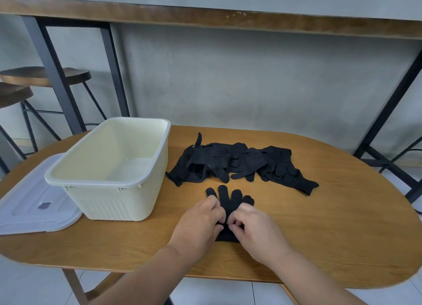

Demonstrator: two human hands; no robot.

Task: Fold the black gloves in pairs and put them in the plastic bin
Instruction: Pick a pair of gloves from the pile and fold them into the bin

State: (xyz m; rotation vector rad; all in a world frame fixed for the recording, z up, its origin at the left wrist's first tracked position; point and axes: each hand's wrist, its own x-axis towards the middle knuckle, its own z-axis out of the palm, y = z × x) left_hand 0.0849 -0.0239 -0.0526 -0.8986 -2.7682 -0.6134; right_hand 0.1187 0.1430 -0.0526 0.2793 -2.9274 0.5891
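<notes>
Head view: a person's two forearms reach in from the bottom edge over an oval wooden table [319,236].
Left hand [198,224]: knuckles up, fingers curled down onto the left side of a flat black glove [228,202], apparently gripping its edge.
Right hand [255,229]: fingers bent and pinching the same glove from the right; its fingertips sit close to those of the left hand, nearly touching.
Glove in hand: lying flat on the table, fingers spread and pointing away from the person, cuff end towards them and partly hidden under both hands. Whether it is one glove or two stacked cannot be told.
Glove pile [242,163]: a loose heap of black gloves further back on the table, just beyond the held glove and apart from it, to the right of the bin.
Plastic bin [109,199]: cream, rectangular, ribbed walls, standing upright at the left of the table, open at the top, no gloves seen inside.
Lid [29,206]: translucent, lying flat on the table to the left of the bin, partly tucked behind it.
Background: two round wooden stools [13,76] at far left, a grey wall, and a long wooden bench top on dark metal legs.
</notes>
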